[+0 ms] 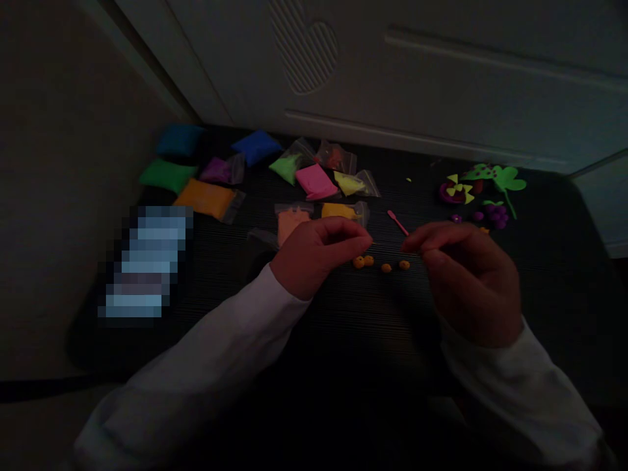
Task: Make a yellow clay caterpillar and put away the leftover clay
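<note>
My left hand (324, 252) is closed in a pinch above the table, thumb and forefinger pressed together; whatever may be between them is too small to make out. My right hand (471, 281) also pinches, its fingertips pointing left, and I cannot tell what they hold. A pink modelling tool (397, 222) reaches toward the right fingertips; whether they touch it is hidden. Several small orange-yellow clay balls (386, 268) with dark marks lie on the table between and below the hands. Just behind my left hand are a bag of peach clay (293, 219) and a bag of yellow-orange clay (338, 210).
Bags of coloured clay, among them a pink packet (316, 181) and an orange packet (206, 198), spread across the dark table (343, 333). A phone with a blurred screen (147, 261) lies left. Finished-looking clay pieces, including a purple bowl (454, 193) and a green leafy shape (507, 180), sit right.
</note>
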`<state>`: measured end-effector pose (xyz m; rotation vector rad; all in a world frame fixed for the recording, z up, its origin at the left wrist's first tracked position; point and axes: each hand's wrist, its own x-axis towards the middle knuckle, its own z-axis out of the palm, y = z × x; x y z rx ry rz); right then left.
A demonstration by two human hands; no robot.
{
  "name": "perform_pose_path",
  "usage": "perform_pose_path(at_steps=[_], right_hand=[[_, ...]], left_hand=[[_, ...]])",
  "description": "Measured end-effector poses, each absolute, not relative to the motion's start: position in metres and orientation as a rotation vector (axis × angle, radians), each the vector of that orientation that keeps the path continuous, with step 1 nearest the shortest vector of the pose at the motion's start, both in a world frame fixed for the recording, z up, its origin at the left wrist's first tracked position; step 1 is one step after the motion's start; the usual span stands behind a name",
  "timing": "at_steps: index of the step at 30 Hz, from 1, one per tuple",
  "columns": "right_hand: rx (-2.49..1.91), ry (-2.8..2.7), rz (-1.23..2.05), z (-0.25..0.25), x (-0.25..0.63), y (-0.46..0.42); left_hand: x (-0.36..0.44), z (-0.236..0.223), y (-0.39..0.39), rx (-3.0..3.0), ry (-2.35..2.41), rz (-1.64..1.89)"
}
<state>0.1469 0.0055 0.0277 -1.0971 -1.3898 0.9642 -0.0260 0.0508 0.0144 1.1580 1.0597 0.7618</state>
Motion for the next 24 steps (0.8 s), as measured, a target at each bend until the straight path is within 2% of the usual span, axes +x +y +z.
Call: perform_pose_path(at_steps=[9,18,24], right_hand=[[-1.312,-1.637,0.765,0.0254,0.1462,0.0074],[-1.256,-1.654,0.815,0.0254,0.1431,0.0058],[-1.220,-1.672,0.738,0.0220,0.1415,0.0085]], left_hand=[[-0.0226,0.0176,0.0446,1.108,0.999,0.743],[-0.0232,0.0196,0.0436,1.075,0.983,0.740],[-0.0228,0.0195,0.0429,1.076,0.948,0.762]])
